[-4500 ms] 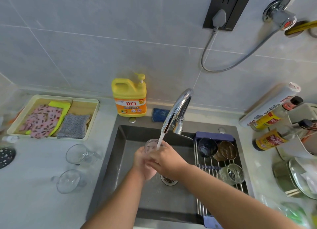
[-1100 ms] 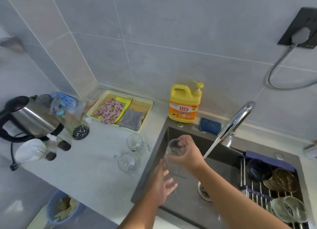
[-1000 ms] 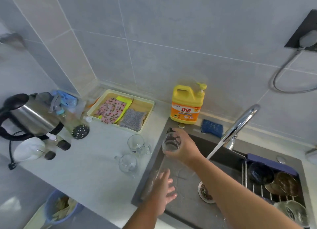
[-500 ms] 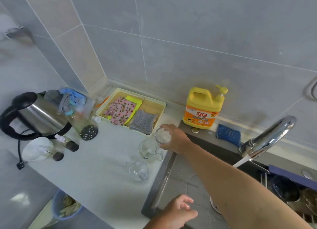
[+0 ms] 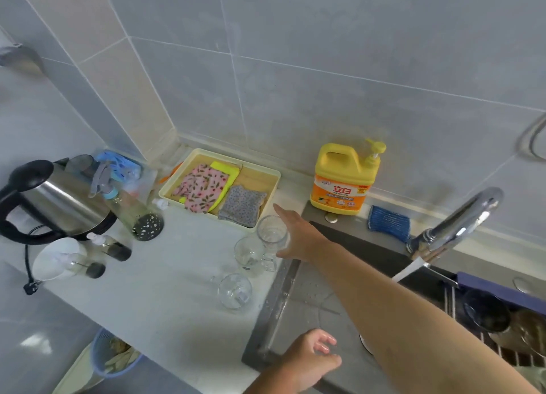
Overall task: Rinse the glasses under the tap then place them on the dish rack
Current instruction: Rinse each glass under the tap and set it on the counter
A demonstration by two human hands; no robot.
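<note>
A clear tumbler (image 5: 271, 233) stands upright on the counter by the sink's left rim. My right hand (image 5: 298, 237) is right beside it with fingers stretched out and the thumb low; it no longer grips the glass. Two clear glass mugs (image 5: 249, 253) (image 5: 235, 290) sit just in front of the tumbler. My left hand (image 5: 313, 361) hovers over the sink's front edge, fingers loosely curled and holding nothing. The tap (image 5: 461, 219) runs a stream of water (image 5: 410, 271) into the sink (image 5: 313, 305). The dish rack (image 5: 452, 299) shows at the right edge with a dark bowl (image 5: 484, 309) in it.
A yellow detergent bottle (image 5: 342, 183) and a blue sponge (image 5: 388, 222) sit behind the sink. A yellow tray (image 5: 271, 183) of cloths lies beyond the glasses. A kettle (image 5: 50, 198), a spray bottle (image 5: 118, 198) and small bottles crowd the counter's left. A blue bin (image 5: 112, 352) stands below.
My right hand carried the tumbler from the sink left to the counter, set it beside the mugs and let go. My left hand dropped to the sink's front edge. The view swung left.
</note>
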